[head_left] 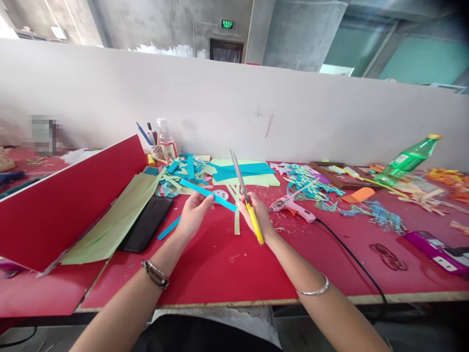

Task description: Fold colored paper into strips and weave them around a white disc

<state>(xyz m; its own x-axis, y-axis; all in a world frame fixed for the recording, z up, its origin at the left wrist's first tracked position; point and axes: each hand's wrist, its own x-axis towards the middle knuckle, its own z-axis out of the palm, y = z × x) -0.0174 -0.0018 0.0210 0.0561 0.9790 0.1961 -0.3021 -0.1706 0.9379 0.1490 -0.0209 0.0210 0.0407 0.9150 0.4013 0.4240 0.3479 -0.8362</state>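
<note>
My left hand (197,209) pinches a blue paper strip (221,201) that slants down to the right, its lower end close to my right hand. In my right hand (258,215) is a pair of scissors (243,182) with yellow handles, the blades pointing up and away from me. Pale green paper strips (237,225) lie on the red table between the hands. Another blue strip (169,228) rests beside my left wrist. Behind the hands, wide blue paper pieces (245,170) lie over pale green sheets (262,181).
A pink glue gun (295,208) with a black cable lies to the right, near woven paper strips (306,178). Further right are a tilted green bottle (410,159) and a purple power strip (437,252). At left are a black phone (148,225) and a red upright board (80,200).
</note>
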